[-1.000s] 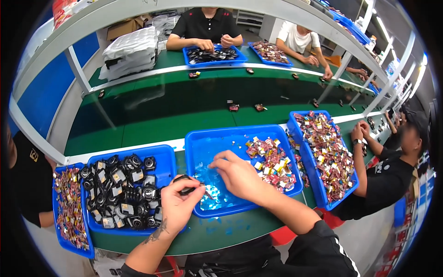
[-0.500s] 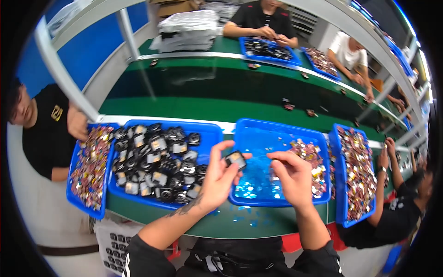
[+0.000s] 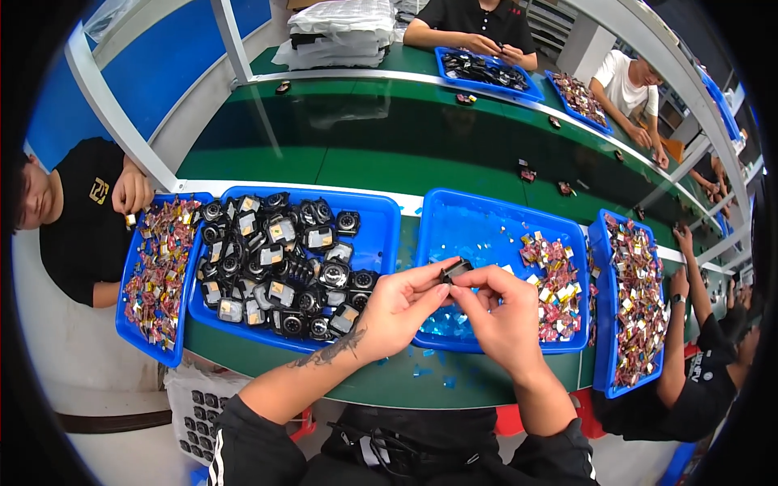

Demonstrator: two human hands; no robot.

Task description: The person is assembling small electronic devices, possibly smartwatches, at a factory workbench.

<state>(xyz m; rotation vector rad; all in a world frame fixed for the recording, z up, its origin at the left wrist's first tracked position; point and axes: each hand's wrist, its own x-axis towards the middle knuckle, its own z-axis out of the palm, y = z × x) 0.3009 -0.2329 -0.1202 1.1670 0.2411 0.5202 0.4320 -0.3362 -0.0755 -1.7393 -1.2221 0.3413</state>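
Observation:
My left hand (image 3: 403, 314) pinches a small black watch case (image 3: 456, 270) between thumb and fingers, tilted edge-on above the blue tray in front of me. My right hand (image 3: 504, 314) has its thumb and forefinger closed at the right edge of the same case, and its fingers hide part of it. Under the hands, the blue tray (image 3: 454, 212) holds scraps of clear blue film (image 3: 442, 322) and a heap of small pinkish circuit pieces (image 3: 555, 271). Left of it, a wide blue tray (image 3: 381, 235) is filled with black watch cases (image 3: 284, 267), some with pale square backs showing.
Narrow blue trays of circuit pieces stand at the far left (image 3: 162, 279) and right (image 3: 632, 304). A green conveyor belt (image 3: 348, 166) carries scattered parts beyond a pale rail. Co-workers sit at left, right and across. Metal frame posts (image 3: 121, 121) rise at left.
My hands have come together; my right fingers now meet the watch case, which has turned from face-up to edge-on. The co-worker's hand at left has lifted from the narrow tray.

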